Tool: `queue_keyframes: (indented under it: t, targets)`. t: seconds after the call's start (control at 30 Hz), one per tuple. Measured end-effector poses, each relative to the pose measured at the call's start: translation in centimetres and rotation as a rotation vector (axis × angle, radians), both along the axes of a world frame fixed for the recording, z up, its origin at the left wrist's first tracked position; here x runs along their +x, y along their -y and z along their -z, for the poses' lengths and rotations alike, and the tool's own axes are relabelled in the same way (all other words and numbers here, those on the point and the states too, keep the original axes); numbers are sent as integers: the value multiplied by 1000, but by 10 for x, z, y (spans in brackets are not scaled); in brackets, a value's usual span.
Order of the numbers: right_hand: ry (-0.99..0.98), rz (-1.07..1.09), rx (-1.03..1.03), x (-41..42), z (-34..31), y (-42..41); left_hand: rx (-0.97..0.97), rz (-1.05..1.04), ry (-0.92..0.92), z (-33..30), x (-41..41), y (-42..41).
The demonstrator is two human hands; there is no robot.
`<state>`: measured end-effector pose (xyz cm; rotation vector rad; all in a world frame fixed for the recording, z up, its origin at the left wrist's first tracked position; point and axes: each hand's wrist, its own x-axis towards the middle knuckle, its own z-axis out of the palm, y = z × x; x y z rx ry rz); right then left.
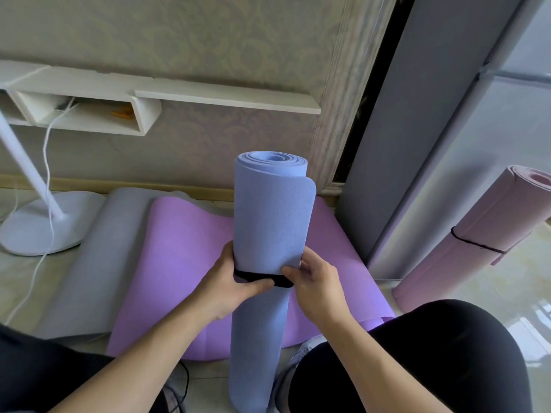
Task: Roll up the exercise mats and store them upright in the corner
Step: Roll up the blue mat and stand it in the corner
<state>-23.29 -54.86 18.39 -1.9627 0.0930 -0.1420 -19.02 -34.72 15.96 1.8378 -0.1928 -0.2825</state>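
A rolled blue mat (pixel 269 222) stands upright in front of me, its lower end on the floor between my knees. A black strap (pixel 262 280) circles its middle. My left hand (pixel 229 286) grips the roll from the left, thumb on the strap. From the right, my right hand (pixel 316 281) pinches the strap and the mat's loose edge. A purple mat (pixel 179 263) lies flat on the floor behind the roll, with a grey mat (pixel 101 254) flat beside it. A rolled pink mat (pixel 483 234), bound with a thin black band, leans at the right.
A white floor lamp base (pixel 41 222) and its cord (pixel 47 162) stand at the left by the wall. A white wall shelf (pixel 149 99) hangs above. A grey appliance (pixel 432 129) stands at the right. My black-clad knees (pixel 432 353) frame the roll.
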Motion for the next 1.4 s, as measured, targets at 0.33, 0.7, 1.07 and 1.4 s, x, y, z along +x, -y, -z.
queue_keyframes:
  t: [0.33,0.7,1.07,1.4]
  targets:
    - [-19,-34,40,5,5,-9,-9,69,57,14,2,-3]
    - [-72,-110,-54,2,18,-11,57,-16,432,-192,48,-12]
    - [73,-39,-27,5,6,-1,1053,405,468,-194,50,37]
    - [114,-36,-69,16,-9,6,993,409,387,-191,35,43]
